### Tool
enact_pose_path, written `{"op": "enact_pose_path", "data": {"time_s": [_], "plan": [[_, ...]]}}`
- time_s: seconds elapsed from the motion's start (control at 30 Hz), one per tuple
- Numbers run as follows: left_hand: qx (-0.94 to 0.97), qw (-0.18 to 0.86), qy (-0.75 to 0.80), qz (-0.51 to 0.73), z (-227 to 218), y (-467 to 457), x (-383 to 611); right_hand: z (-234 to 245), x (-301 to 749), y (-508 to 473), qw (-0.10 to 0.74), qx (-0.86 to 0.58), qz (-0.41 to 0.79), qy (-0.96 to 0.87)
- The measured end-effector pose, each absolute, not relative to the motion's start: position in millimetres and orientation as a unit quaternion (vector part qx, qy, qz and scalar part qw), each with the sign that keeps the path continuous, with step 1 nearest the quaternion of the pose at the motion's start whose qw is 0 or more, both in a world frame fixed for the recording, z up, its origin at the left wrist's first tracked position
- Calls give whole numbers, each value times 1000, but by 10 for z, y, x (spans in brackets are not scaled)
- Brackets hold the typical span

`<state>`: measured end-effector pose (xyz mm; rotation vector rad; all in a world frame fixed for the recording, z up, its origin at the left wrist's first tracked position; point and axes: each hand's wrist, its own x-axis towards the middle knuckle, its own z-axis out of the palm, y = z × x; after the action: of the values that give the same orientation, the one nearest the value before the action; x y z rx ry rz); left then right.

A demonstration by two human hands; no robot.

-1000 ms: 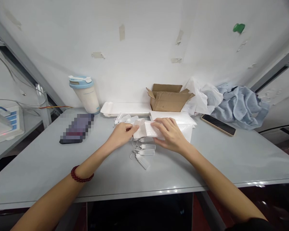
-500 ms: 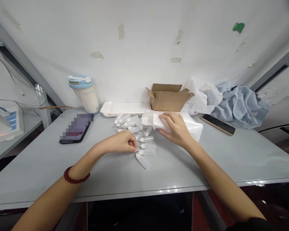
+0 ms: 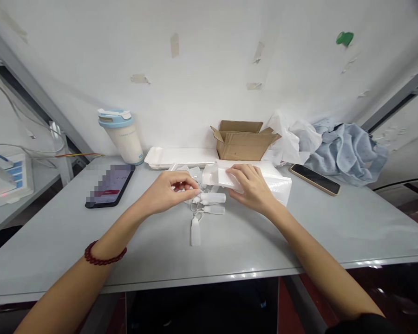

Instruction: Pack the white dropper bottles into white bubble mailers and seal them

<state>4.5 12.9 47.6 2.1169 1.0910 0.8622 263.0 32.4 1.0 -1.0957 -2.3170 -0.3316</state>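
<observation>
1. Both hands work in front of the brown cardboard box [image 3: 245, 146]. From my remote view, the right hand [image 3: 253, 189] grips the white carton [image 3: 212, 175] with fingers on top and thumb below; its open end faces left.
2. Left hand [image 3: 174, 189]: curled, thumb and fingertips close together at the cap end of the nearest horizontal dropper bottle [image 3: 213, 198]. I cannot tell whether that bottle is held or only touched.
3. Bottle location: in front of the box and slightly left of it, in a loose cluster. One bottle [image 3: 195, 232] lies farther forward, pointing toward the table's [image 3: 153, 260] front edge.
4. Recommended handling: pinch one bottle at the neck and check that its cap loop is clear of neighbouring loops before lifting. I judge the overlapping loops to be the main snag risk.
5. Apply light pressure to the carton; its thin walls would probably crease and narrow the opening.
6. Obstructions: the left hand hides part of the cluster from me.
7. Surroundings: left of the box, a stack of flat white cartons [image 3: 181, 157], a blue-lidded tumbler [image 3: 121, 137] and a lit smartphone [image 3: 116, 183]; right of it, a white plastic bag [image 3: 287, 139], a dark-screened smartphone [image 3: 315, 179] and crumpled blue cloth [image 3: 350, 150].
</observation>
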Motion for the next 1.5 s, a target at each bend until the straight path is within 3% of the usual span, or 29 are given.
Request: {"op": "enact_pose_path", "data": {"time_s": [0.27,0.5,0.77,1.2,1.3,1.5], "plan": [[768,161,419,457,461,185,-33,13,2627,317,268,-403,-115,-868],[838,-55,364,403,258,233,68,-8,2564,280,260,-385,-109,-879],[861,-154,300,381,71,196,184,-34,2451,203,251,-360,-98,-893],[870,-127,325,349,117,194,147,-32,2574,301,277,-384,-89,-876],[881,-64,346,317,184,177,129,-10,2629,334,287,-403,-89,-864],[916,87,365,140,214,143,115,35,2676,346,305,-417,-93,-851]]}}
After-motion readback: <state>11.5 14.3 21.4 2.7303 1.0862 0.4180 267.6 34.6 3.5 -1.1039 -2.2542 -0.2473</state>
